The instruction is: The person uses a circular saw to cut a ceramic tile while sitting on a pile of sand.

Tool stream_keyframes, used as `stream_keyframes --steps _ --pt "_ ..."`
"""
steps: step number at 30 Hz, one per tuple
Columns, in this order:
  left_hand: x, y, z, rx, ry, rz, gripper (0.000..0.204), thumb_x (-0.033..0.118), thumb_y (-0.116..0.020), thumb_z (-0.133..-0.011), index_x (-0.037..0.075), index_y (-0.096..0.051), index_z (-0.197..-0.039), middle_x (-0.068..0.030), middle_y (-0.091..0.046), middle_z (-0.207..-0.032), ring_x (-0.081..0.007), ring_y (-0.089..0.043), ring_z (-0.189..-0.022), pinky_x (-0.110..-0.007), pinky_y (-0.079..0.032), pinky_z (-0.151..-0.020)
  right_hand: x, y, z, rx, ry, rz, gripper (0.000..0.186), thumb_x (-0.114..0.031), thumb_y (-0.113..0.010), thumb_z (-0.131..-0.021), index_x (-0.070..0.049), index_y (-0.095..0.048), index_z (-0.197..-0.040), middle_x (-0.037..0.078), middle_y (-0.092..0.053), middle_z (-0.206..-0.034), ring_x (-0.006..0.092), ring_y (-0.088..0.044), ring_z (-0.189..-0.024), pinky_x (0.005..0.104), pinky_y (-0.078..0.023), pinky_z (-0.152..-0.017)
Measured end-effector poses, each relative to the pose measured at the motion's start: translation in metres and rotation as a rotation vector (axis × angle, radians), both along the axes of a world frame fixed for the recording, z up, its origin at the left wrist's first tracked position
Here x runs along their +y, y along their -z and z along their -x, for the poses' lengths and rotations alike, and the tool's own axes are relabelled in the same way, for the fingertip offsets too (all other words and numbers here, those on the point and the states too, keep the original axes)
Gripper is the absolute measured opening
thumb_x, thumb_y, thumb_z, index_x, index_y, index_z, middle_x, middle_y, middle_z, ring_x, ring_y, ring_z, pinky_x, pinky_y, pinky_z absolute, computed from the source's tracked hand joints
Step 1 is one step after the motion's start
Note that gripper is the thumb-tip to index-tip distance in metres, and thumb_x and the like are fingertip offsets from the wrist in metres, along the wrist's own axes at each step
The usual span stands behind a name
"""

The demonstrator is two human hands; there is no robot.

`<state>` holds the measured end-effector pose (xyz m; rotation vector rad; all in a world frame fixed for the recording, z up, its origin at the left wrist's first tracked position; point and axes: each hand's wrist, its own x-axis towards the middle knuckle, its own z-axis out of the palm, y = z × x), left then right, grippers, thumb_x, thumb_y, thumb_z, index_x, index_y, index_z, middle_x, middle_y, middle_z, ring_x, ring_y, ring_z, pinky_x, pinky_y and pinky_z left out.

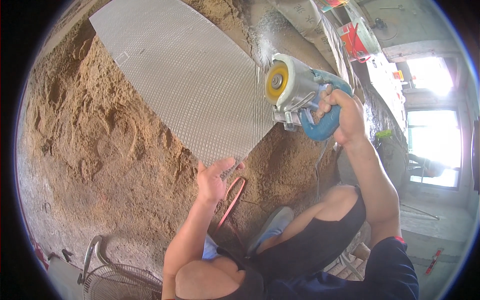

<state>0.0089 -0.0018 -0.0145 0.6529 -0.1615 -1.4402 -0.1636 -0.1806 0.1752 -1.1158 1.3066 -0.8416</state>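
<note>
A large grey tile (175,80), patterned with a fine grid, lies tilted over brown sand. My left hand (213,181) grips its near corner, thumb on top and fingers partly hidden beneath. In my right hand (349,116) is a handheld tile saw (295,82), held by its blue loop handle with the fingers wrapped round it. The saw's metal guard and round yellow part face left, over the tile's right end. Pale dust (265,47) hangs just beyond it. The blade's contact with the tile is hidden.
Loose sand (110,115) spreads across the left and middle. A pink strap (232,202) lies by my feet. A standing fan (117,282) is at lower left. Printed sacks (310,25) and a red-and-white bucket (356,40) stand at the far right, near bright windows (432,145).
</note>
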Motion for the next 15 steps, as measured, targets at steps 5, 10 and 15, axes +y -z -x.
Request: stream_keyframes --steps 5,10,15 --pt "0.000 0.003 0.000 -0.019 0.007 0.005 0.039 0.005 -0.059 -0.081 -0.004 -0.049 -0.117 -0.0187 -0.065 -0.100 -0.0302 -0.067 -0.082 -0.044 -0.056 -0.075 0.006 -0.003 -0.002 -0.015 0.015 -0.012 0.012 0.000 -0.054 -0.078 0.000 -0.057 -0.089 0.005 -0.053 -0.075 0.0134 -0.051 -0.062 0.0304 -0.045 -0.057" --pt "0.000 0.001 -0.001 -0.015 0.016 -0.012 0.043 0.004 -0.059 -0.080 -0.003 -0.045 -0.121 -0.0186 -0.064 -0.102 -0.0302 -0.066 -0.084 -0.044 -0.056 -0.075 0.009 -0.004 -0.003 -0.005 0.031 -0.020 0.016 0.001 -0.054 -0.078 0.002 -0.058 -0.093 0.005 -0.053 -0.075 0.0134 -0.051 -0.062 0.0304 -0.045 -0.057" --pt "0.000 0.003 -0.001 0.018 0.022 0.006 0.036 0.003 -0.060 -0.080 -0.006 -0.052 -0.114 -0.0190 -0.066 -0.099 -0.0307 -0.067 -0.081 -0.044 -0.056 -0.077 0.011 -0.005 -0.002 -0.016 0.008 -0.023 0.015 0.000 -0.054 -0.078 0.001 -0.058 -0.092 0.006 -0.054 -0.075 0.0135 -0.051 -0.061 0.0305 -0.046 -0.057"
